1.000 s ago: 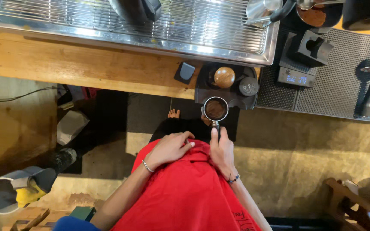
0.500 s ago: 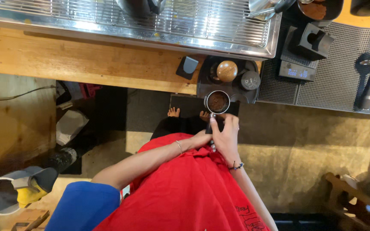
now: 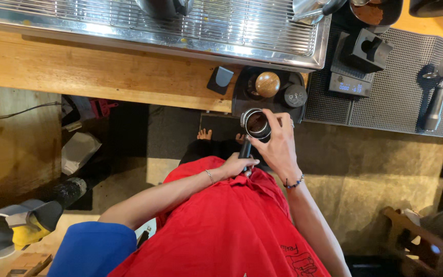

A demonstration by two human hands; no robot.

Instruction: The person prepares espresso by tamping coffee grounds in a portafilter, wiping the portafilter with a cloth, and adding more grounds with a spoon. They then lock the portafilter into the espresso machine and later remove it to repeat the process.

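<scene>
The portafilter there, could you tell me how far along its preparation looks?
Done: the portafilter basket already holds ground coffee. In hand: the left hand grips its black handle, while the right hand cups the basket rim. Left: the wooden-topped tamper sits untouched on its black mat, so the grounds look untamped.

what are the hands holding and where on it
Both hold one portafilter. The left hand wraps its black handle at the lower end; the right hand cups the round metal basket, fingers on its rim. Ground coffee fills the basket.
</scene>
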